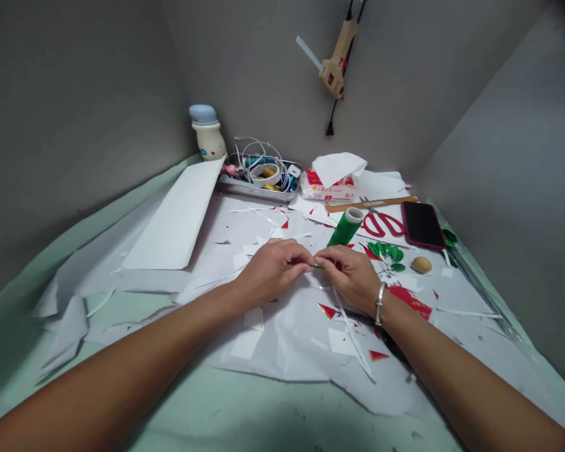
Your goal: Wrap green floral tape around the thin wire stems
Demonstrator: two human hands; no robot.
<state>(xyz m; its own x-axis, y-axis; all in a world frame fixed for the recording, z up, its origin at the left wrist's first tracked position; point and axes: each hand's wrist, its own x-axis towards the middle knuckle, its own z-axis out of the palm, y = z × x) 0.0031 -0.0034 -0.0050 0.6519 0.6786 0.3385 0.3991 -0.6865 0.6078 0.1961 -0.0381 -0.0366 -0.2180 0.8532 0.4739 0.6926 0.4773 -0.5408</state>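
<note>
Over the middle of the paper-covered table, my left hand (277,263) and my right hand (351,273) meet fingertip to fingertip. Both are closed in a pinch on a small green piece (318,267), mostly hidden by the fingers. Just behind my right hand a spool of green thread (343,227) stands tilted. Several shiny green leaf-like pieces (386,252) lie to the right of that hand, with a small tan round object (421,264) beside them. A silver bracelet (380,304) circles my right wrist.
Red-handled scissors (381,223), a wooden ruler (371,204) and a phone (424,225) lie at right. Behind are a metal tray (258,191) of tapes and wire, a tissue pack (329,187) and a bottle (208,135). A glue gun (336,63) hangs on the wall. White card (174,220) leans left.
</note>
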